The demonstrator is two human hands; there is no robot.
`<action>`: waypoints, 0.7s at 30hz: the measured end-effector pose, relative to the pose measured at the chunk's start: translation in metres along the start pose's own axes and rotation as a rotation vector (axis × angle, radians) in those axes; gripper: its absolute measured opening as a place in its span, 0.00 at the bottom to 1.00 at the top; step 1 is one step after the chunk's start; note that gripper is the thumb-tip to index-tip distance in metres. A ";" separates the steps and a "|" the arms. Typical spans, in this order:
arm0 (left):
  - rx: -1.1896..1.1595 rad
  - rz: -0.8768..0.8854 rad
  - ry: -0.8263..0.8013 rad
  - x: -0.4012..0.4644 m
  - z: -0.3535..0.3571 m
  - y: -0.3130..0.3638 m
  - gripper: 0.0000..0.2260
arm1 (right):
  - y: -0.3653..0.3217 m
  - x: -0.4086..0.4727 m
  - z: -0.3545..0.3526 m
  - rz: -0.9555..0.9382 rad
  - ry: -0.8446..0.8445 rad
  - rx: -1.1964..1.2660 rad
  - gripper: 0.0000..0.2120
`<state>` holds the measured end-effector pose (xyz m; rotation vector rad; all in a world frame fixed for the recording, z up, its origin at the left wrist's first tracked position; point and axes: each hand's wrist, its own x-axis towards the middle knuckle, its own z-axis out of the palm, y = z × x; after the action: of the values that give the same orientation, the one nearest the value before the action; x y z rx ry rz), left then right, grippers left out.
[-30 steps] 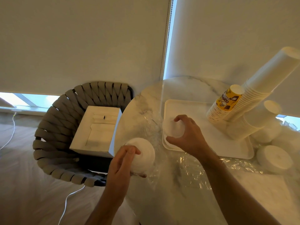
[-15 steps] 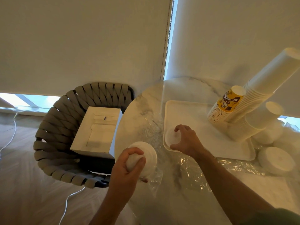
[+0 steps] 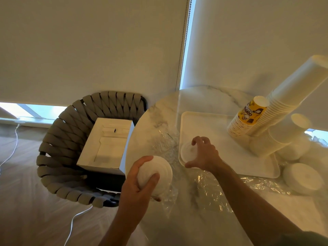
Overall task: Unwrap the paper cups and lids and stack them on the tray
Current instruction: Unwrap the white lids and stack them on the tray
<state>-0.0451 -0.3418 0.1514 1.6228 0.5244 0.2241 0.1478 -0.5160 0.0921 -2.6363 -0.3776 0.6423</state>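
Head view: a round marble counter (image 3: 209, 102) is seen from above, with both bare hands over its near left part.
Left hand (image 3: 140, 183): its grip is closed around a white stack of lids (image 3: 158, 173), thumb on top and fingers curled across the ribbed side; the stack is held tilted above the counter's left edge, with clear wrap trailing from its lower end.
Right hand (image 3: 204, 153): its fingers are curled over a small stack of white lids (image 3: 186, 151), which is held at the near left corner of the tray (image 3: 213, 125).
Tray: white, rectangular with rounded corners, lying flat on the counter.
Cups: tall white cup stack (image 3: 294, 89), shorter white cup stack (image 3: 284, 134) and yellow printed cup stack (image 3: 248, 116) are seen upside down at the tray's far right, leaning in the wide-angle view.
Wrapped lids (image 3: 303, 176): white round packs are lying on the counter right of the tray.
Plastic wrap (image 3: 213, 189): clear, crumpled, spread on the counter beside the tray's near edge.
Chair (image 3: 58, 139): woven grey, left of the counter, with an open white box (image 3: 108, 144) on its seat.
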 end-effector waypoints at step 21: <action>0.018 0.010 -0.049 0.006 0.020 0.011 0.23 | -0.075 -0.071 -0.056 -0.415 -0.108 0.352 0.09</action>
<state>-0.0286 -0.3571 0.1582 1.6447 0.4823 0.1872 0.1020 -0.4920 0.1975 -2.1097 -0.7450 0.6431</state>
